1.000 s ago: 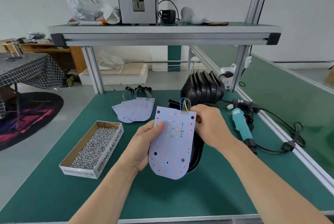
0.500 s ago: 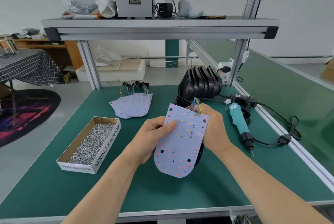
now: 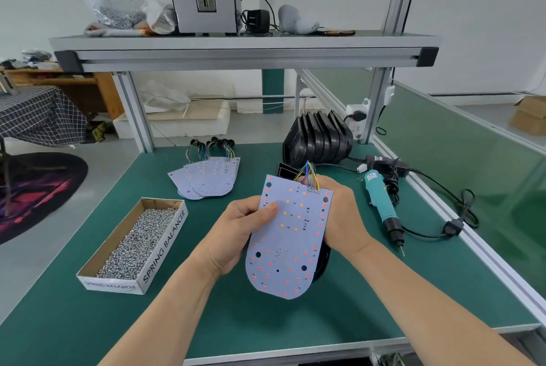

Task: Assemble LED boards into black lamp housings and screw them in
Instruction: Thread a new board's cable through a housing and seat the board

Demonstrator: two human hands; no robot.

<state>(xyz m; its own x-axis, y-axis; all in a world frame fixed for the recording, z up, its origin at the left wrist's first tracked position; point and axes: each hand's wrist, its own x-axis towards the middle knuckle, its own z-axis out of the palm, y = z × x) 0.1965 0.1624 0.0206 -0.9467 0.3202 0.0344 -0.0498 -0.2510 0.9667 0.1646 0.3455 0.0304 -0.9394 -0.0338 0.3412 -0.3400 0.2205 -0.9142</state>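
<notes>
A pale LED board [image 3: 288, 244] with red and orange LEDs and coloured wires at its top edge is tilted above a black lamp housing [image 3: 322, 262], which is mostly hidden beneath it. My left hand [image 3: 236, 235] grips the board's left edge, thumb on its face. My right hand [image 3: 339, 217] curls round the board's right side and the housing behind it. A stack of black housings [image 3: 317, 141] stands at the back. Spare LED boards [image 3: 206, 178] lie fanned out at the back left.
A cardboard box of screws [image 3: 134, 243] sits to the left. A teal electric screwdriver [image 3: 382, 206] with its black cable lies to the right, near the bench's aluminium rail. An overhead shelf [image 3: 242, 49] carries a grey machine and bags.
The board has tipped clockwise, its rounded end swinging left, and sits closer over the housing. Both hands keep their hold.
</notes>
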